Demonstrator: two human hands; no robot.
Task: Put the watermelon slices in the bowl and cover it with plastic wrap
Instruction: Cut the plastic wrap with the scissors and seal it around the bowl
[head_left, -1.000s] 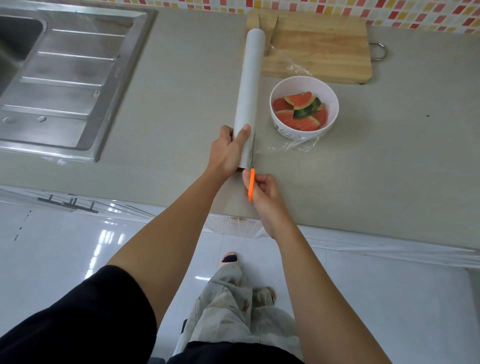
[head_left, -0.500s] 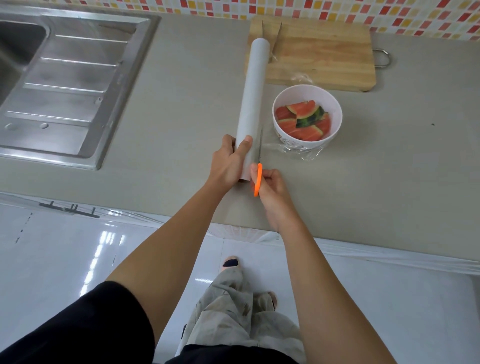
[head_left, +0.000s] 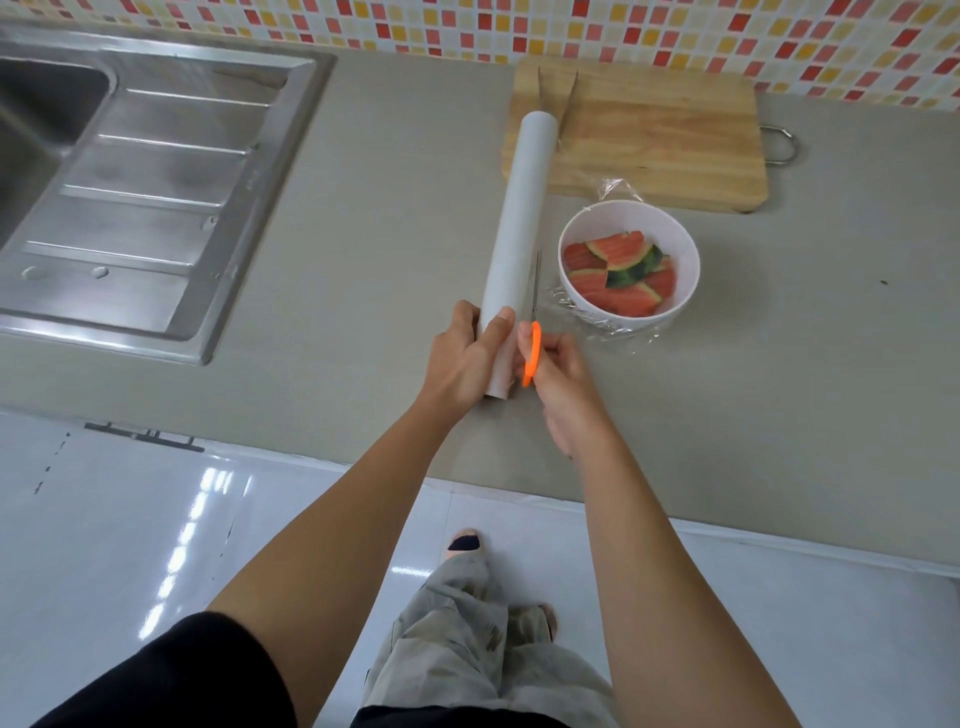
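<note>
Right hand (head_left: 563, 387), gripping orange scissors (head_left: 532, 353), is advancing the cut along the roll (head_left: 519, 244); left hand (head_left: 462, 358) clamping it. Wrap nearly freed; slices (head_left: 621, 275) sitting in bowl (head_left: 680, 244) on counter (head_left: 415, 208).

Red watermelon slices (head_left: 621, 278) with green rind, piled in a white bowl (head_left: 678, 244), right of frame centre. Clear plastic wrap (head_left: 613, 332) crinkled around the bowl's base. Long white wrap roll (head_left: 519, 228) just left, pointing away toward frame top.
</note>
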